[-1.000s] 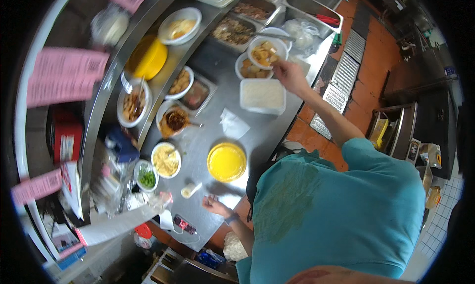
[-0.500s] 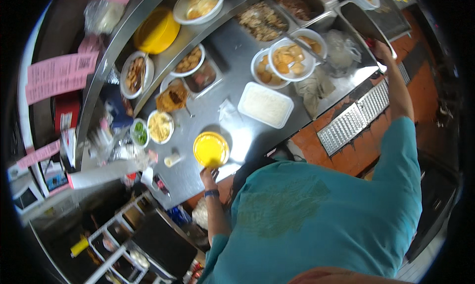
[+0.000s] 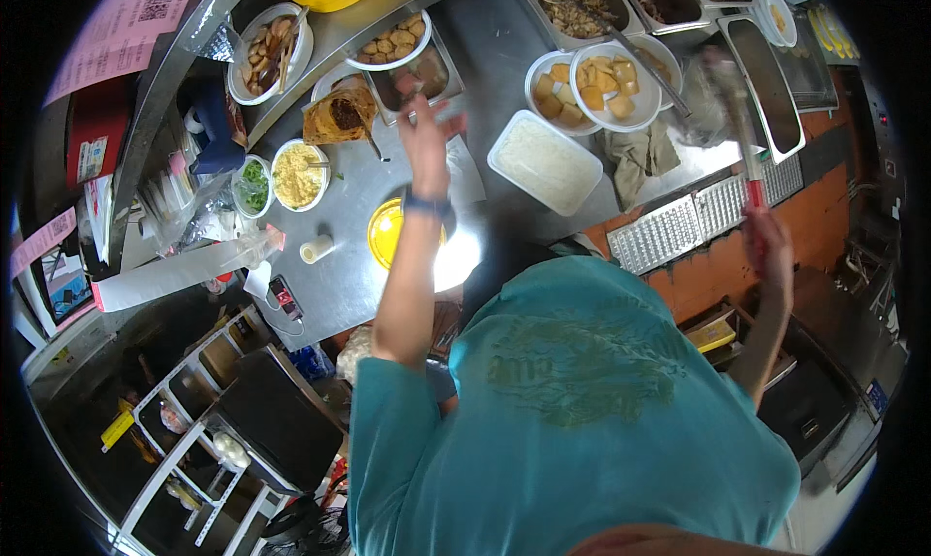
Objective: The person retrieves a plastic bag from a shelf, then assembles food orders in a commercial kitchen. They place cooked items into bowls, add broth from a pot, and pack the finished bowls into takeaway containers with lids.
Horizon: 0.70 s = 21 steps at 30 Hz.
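My left hand (image 3: 427,144) is raised over the steel counter with its fingers apart and nothing in them. It is nearest a steel container of pinkish meat (image 3: 424,79). Beneath my left forearm, partly hidden by it, a yellow bowl (image 3: 384,234) stands at the counter's front edge. My right hand (image 3: 768,241), out to the right beyond the counter edge, grips a red-handled utensil (image 3: 754,188). Its long metal part points up past a clear plastic bag and is smeared by motion, so its kind is unclear. A deep steel pan (image 3: 766,86) lies just beyond it.
A white tub of rice (image 3: 545,163) sits mid-counter, beside bowls of yellowish chunks (image 3: 606,86) and a cloth (image 3: 635,163). Leftward stand bowls of chopped yellow food (image 3: 301,175) and chopped greens (image 3: 254,186), a brown spice bag (image 3: 339,115) and a phone (image 3: 286,297).
My left hand has let go of the yellow bowl and moved up and forward past it. My right hand has come back from the deep steel pan, now lifting the red-handled utensil.
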Motion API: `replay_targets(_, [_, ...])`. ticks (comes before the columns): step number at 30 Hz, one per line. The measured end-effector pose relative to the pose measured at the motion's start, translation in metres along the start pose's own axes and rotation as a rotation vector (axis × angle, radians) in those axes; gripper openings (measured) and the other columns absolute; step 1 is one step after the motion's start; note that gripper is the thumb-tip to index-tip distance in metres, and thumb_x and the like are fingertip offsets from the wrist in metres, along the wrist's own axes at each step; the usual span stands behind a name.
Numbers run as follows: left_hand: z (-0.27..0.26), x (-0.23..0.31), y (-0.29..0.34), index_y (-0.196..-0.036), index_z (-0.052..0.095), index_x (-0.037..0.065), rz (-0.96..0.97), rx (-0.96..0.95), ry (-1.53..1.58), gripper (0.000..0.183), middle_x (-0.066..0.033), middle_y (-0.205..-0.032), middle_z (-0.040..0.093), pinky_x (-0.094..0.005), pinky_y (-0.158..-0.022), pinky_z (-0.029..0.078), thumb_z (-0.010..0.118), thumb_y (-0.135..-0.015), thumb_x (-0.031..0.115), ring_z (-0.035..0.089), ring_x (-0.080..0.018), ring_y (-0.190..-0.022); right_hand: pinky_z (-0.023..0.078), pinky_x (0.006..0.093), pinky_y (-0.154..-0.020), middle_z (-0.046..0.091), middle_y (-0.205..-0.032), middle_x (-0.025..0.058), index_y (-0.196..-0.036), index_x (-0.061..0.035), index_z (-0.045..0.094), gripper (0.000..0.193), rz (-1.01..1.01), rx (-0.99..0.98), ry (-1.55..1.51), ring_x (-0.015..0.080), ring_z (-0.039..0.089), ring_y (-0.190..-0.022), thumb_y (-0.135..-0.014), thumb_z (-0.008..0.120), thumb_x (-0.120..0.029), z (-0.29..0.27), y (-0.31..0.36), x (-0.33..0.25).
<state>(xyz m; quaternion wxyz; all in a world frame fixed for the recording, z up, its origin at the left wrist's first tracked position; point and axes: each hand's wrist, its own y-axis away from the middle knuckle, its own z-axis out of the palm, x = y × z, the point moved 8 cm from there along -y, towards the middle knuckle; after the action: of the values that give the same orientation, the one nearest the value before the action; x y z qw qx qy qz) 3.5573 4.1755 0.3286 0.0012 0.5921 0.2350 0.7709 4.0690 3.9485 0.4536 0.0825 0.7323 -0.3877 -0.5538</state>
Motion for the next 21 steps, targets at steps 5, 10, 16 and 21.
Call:
replay_targets(5, [0.006,-0.011,-0.120,-0.077,0.051,-0.005,-0.273,0.294,-0.063,0.056,-0.0163,-0.058,0.053,-0.0336,-0.036,0.043,0.044,-0.102,0.045,0.056,-0.0278,-0.044,0.028,0.0199,-0.035,0.053,-0.067,-0.0002,-0.104,-0.0035,0.063,0.030,0.198,-0.408,-0.234,0.0043,0.040,-0.041,-0.094,0.061,-0.031,0.130,0.037,0.009])
replay_targets(10, [-0.001,0.002,-0.138,-0.080,0.052,-0.006,-0.207,0.357,-0.183,0.049,-0.0186,-0.066,0.060,-0.0317,-0.036,0.040,0.040,-0.103,0.035,0.052,-0.0245,-0.044,0.028,0.0203,-0.036,0.051,-0.064,0.0003,-0.102,-0.0025,0.061,0.034,0.206,-0.596,-0.334,0.0057,0.038,-0.040,-0.096,0.058,-0.036,0.173,0.047,0.015])
replay_targets(16, [0.024,0.010,-0.125,-0.093,0.055,-0.007,-0.135,0.083,-0.195,0.042,-0.0208,-0.078,0.068,-0.0285,-0.039,0.040,0.039,-0.104,0.031,0.063,-0.0243,-0.053,0.029,0.0205,-0.038,0.051,-0.065,-0.0001,-0.101,-0.0023,0.061,0.034,0.259,-0.585,-0.368,0.0063,0.039,-0.043,-0.098,0.057,-0.036,0.173,0.037,0.032])
replay_targets(21, [0.076,-0.018,-0.103,-0.102,0.057,-0.006,-0.242,-0.076,-0.188,0.046,-0.0201,-0.093,0.071,-0.0294,-0.049,0.043,0.034,-0.106,0.033,0.068,-0.0237,-0.070,0.030,0.0207,-0.039,0.051,-0.066,0.0000,-0.102,-0.0018,0.060,0.033,0.242,-0.640,-0.383,0.0063,0.040,-0.043,-0.098,0.056,-0.034,0.173,0.037,0.024])
